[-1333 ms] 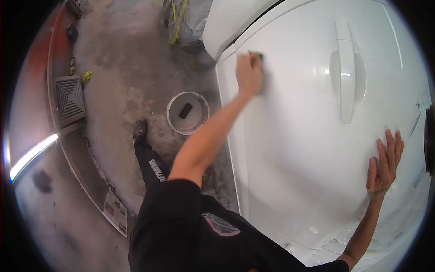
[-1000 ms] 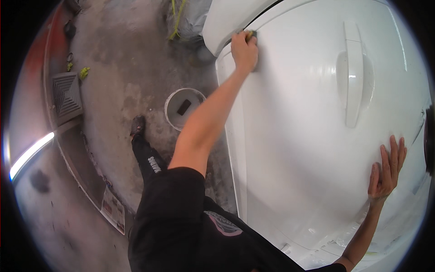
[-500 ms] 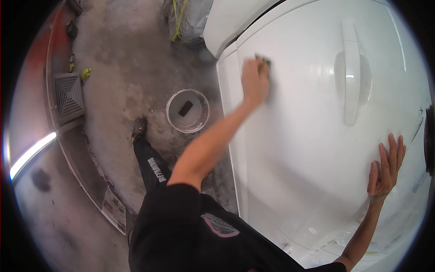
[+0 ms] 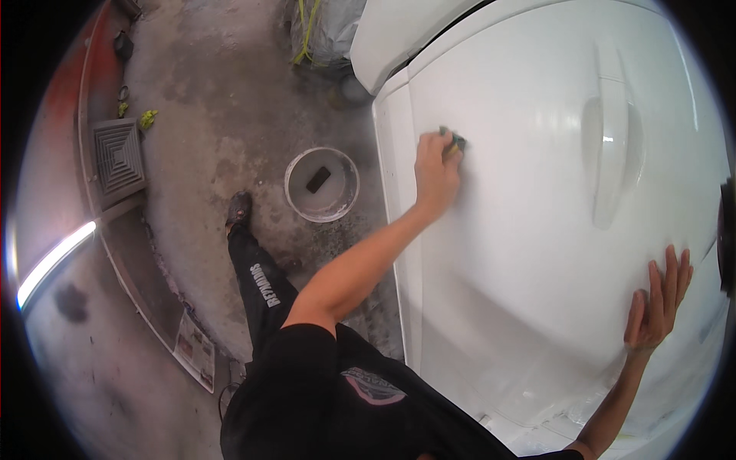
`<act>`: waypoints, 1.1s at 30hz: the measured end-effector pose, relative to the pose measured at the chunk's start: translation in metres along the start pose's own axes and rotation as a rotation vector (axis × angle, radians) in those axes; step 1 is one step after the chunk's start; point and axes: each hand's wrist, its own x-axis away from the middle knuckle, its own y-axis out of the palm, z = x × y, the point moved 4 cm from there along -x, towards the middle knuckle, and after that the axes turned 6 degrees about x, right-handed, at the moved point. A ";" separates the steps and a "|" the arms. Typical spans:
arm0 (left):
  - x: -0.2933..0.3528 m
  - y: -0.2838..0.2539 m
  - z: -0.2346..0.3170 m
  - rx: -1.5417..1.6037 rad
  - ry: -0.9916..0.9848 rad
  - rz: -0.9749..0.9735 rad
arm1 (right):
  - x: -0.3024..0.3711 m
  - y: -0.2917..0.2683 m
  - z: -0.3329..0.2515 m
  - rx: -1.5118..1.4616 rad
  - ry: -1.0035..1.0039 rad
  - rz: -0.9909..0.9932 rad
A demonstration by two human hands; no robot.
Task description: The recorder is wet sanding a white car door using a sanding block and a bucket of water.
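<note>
Head view: left hand at 12 o'clock, fingers clenched on dark sponge pressed against white car door. Right hand at 4 o'clock, fingers spread flat on door. Bucket on floor, 10 o'clock.

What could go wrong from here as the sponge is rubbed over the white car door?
1. The left hand presses the sponge near the white door edge; it could slip off into the gap.
2. The bucket stands close by the foot; a step back might tip it.
</note>
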 end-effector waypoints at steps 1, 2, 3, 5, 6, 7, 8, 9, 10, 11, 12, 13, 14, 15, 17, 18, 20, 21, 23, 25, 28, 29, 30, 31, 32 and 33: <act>-0.022 0.000 -0.008 -0.041 -0.005 0.006 | -0.001 0.001 0.000 -0.003 -0.003 0.008; -0.058 0.020 -0.011 -0.028 -0.054 0.003 | -0.002 -0.025 0.006 0.033 0.006 -0.010; -0.105 0.003 -0.022 -0.110 -0.082 0.012 | -0.002 -0.018 0.002 -0.015 0.019 0.023; -0.176 -0.020 -0.037 -0.087 -0.135 0.021 | -0.008 -0.015 -0.003 -0.035 0.008 0.033; -0.166 -0.021 -0.042 -0.093 -0.138 0.022 | -0.010 -0.014 -0.003 -0.034 0.000 0.039; -0.145 -0.022 -0.044 -0.141 -0.109 0.044 | -0.009 -0.013 -0.003 -0.041 -0.002 0.041; -0.122 -0.018 -0.049 -0.183 -0.083 0.058 | -0.007 -0.009 -0.002 -0.029 -0.004 0.032; -0.080 -0.004 -0.047 -0.144 -0.144 -0.007 | -0.003 -0.008 0.002 -0.002 -0.005 0.009; -0.039 -0.017 -0.049 -0.130 -0.237 -0.044 | -0.001 0.008 -0.003 -0.044 -0.003 0.029; 0.002 -0.020 -0.032 -0.103 -0.082 -0.023 | -0.001 0.010 -0.005 -0.038 0.002 0.018; 0.025 0.002 -0.016 0.062 -0.101 -0.021 | 0.001 -0.009 0.001 0.024 0.008 -0.026; 0.007 0.004 -0.020 0.065 -0.093 -0.018 | 0.001 -0.011 0.002 0.029 0.009 -0.020; -0.024 0.002 -0.034 -0.024 -0.105 -0.026 | 0.000 -0.013 0.003 0.019 0.003 -0.008; -0.058 -0.005 -0.049 -0.119 -0.119 -0.037 | -0.002 -0.014 0.001 0.002 0.000 0.003; -0.139 -0.024 -0.071 -0.106 -0.184 -0.057 | -0.012 -0.021 -0.004 -0.038 0.010 0.024; -0.152 -0.028 -0.073 -0.111 -0.183 -0.060 | -0.016 -0.025 -0.004 -0.067 0.023 0.049; -0.158 -0.023 -0.071 -0.176 -0.105 0.055 | -0.011 -0.018 -0.001 -0.065 0.013 0.037; -0.129 -0.023 -0.066 -0.183 -0.088 0.062 | -0.008 -0.008 0.000 -0.072 0.001 0.038; -0.029 0.002 -0.040 -0.131 -0.155 -0.056 | -0.006 -0.003 -0.002 -0.074 0.028 0.003; 0.051 0.027 0.047 0.096 -0.016 -0.091 | 0.008 -0.011 0.005 -0.022 0.017 -0.018; -0.034 0.030 0.054 -0.053 0.138 0.003 | -0.002 -0.005 0.010 -0.026 0.023 0.045; -0.082 0.028 0.058 -0.124 0.178 0.031 | -0.006 -0.006 0.009 -0.040 0.008 0.078; -0.123 0.021 0.070 -0.151 0.177 0.063 | -0.003 -0.010 0.004 -0.021 0.006 0.069; -0.146 0.023 0.084 -0.160 0.182 0.101 | 0.000 -0.012 0.003 -0.018 0.013 0.063; -0.127 0.030 0.088 -0.154 0.182 0.091 | 0.004 -0.013 0.004 -0.014 0.017 0.073; -0.103 0.036 0.093 -0.153 0.227 0.069 | 0.006 -0.014 0.004 -0.006 0.023 0.094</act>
